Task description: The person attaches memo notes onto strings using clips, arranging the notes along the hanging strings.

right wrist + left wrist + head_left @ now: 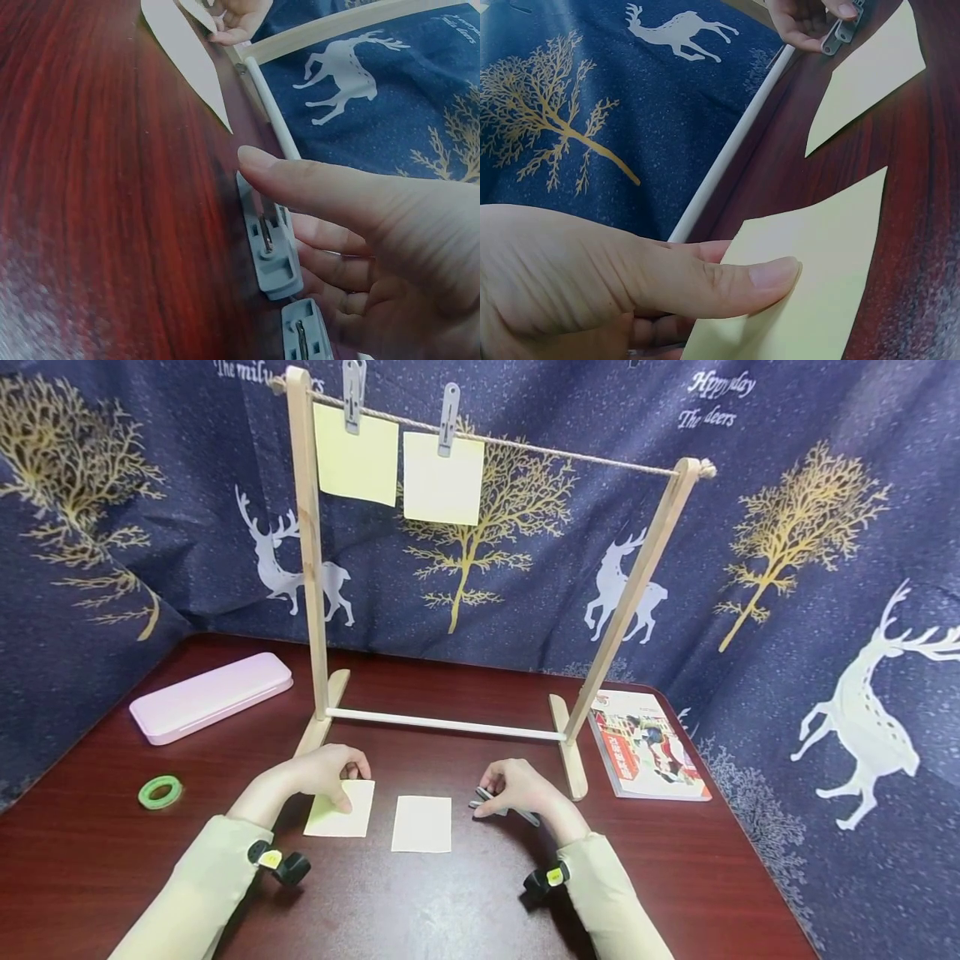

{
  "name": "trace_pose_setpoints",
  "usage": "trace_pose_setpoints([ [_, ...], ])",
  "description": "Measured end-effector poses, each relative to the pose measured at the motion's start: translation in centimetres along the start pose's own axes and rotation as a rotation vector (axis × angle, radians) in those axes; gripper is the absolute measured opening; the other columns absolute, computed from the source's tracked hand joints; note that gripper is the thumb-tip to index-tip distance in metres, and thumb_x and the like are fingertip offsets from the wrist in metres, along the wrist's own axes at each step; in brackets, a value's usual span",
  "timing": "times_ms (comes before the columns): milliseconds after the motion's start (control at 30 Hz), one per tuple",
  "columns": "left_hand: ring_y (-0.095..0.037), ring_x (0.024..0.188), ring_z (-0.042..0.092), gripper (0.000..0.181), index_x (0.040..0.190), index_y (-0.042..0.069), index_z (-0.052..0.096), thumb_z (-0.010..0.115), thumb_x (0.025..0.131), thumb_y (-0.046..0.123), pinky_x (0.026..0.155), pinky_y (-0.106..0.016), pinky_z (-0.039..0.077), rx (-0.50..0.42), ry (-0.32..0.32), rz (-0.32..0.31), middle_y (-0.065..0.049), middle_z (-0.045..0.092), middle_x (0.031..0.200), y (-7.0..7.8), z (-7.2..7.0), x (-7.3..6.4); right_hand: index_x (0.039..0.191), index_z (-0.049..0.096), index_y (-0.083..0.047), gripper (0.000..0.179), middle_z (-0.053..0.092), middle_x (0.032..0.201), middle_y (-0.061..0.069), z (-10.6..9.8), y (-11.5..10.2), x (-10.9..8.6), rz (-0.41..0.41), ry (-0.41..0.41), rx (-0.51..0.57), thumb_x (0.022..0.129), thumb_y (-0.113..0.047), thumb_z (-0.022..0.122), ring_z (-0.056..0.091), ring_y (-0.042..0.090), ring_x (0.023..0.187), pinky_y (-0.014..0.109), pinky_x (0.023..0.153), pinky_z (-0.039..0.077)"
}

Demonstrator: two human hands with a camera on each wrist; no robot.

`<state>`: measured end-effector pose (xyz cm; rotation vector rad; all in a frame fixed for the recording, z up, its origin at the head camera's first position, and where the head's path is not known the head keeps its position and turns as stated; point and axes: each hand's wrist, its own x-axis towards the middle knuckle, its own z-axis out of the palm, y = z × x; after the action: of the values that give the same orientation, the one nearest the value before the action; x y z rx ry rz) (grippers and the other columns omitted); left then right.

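Observation:
My left hand (330, 772) pinches a yellow sticky note (358, 817) near the table's left middle, its thumb (769, 277) lying across the paper. A second pale yellow sticky note (422, 835) lies flat on the table between my hands. To its right, my right hand (521, 787) grips a grey clothespin (271, 266) low over the table, thumb on one side and fingers curled on the other. Another grey clothespin (304, 334) lies right behind it, beneath the hand.
Two sticky notes, left (356, 460) and right (442, 485), hang by grey clothespins from a rope (570, 456) on a wooden frame (307, 543). A pink case (213, 693) and a green tape roll (160, 792) lie left. A book (648, 747) lies right.

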<state>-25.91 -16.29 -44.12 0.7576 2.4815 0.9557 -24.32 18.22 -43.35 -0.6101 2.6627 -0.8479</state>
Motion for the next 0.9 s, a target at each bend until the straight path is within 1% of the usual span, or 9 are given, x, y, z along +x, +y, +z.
trace_pose_setpoints([
  [200,-0.012,0.075,0.046,0.036,0.086,0.007,0.067,0.085,0.057,-0.004,0.069,-0.022,0.038,0.02,-0.006,0.009,0.002,0.055,0.077,0.12,-0.08,0.1,0.085,0.069,-0.009,0.032,0.063,0.075,-0.004,0.35,0.08,0.13,-0.019,0.025,-0.022,0.065,-0.021,0.09,0.052,0.002,0.066,0.019,0.064,0.045],
  [300,-0.011,0.076,0.048,0.036,0.087,0.007,0.067,0.085,0.057,-0.002,0.07,-0.023,0.04,0.032,-0.008,0.017,0.003,0.058,0.08,-0.02,-0.03,0.12,0.084,0.069,-0.009,0.03,0.063,0.074,-0.004,0.47,0.1,0.17,-0.034,0.034,-0.027,0.065,-0.019,0.09,0.052,0.002,0.064,0.019,0.063,0.046],
  [333,-0.011,0.077,0.049,0.036,0.088,0.007,0.068,0.085,0.057,-0.002,0.07,-0.023,0.04,0.024,-0.008,0.012,0.003,0.059,0.081,-0.06,-0.02,0.12,0.084,0.069,-0.009,0.03,0.064,0.074,-0.004,0.5,0.09,0.2,-0.035,0.038,-0.026,0.065,-0.019,0.09,0.052,0.002,0.065,0.019,0.063,0.045],
  [533,-0.012,0.077,0.051,0.038,0.089,0.005,0.067,0.086,0.057,-0.001,0.069,-0.024,0.042,-0.003,0.0,0.027,0.0,0.06,0.081,-0.18,-0.06,0.06,0.087,0.071,-0.01,0.028,0.065,0.075,-0.004,0.63,0.3,0.42,-0.029,0.058,-0.042,0.067,-0.019,0.089,0.055,0.002,0.067,0.02,0.064,0.047],
  [800,-0.012,0.078,0.05,0.037,0.09,0.004,0.068,0.087,0.058,0.001,0.072,-0.026,0.043,0.015,0.01,-0.018,0.0,0.06,0.082,0.13,0.02,-0.15,0.088,0.071,-0.01,0.029,0.066,0.077,-0.004,0.71,0.18,0.43,-0.017,0.06,-0.018,0.067,-0.019,0.089,0.056,0.004,0.07,0.021,0.067,0.048],
  [900,-0.013,0.079,0.051,0.036,0.09,0.004,0.068,0.087,0.059,0.001,0.072,-0.026,0.043,0.011,0.008,-0.013,-0.001,0.06,0.082,0.45,-0.09,-0.33,0.088,0.071,-0.009,0.029,0.066,0.077,-0.003,0.74,0.13,0.37,-0.019,0.059,-0.007,0.067,-0.019,0.089,0.056,0.004,0.069,0.021,0.066,0.047],
])
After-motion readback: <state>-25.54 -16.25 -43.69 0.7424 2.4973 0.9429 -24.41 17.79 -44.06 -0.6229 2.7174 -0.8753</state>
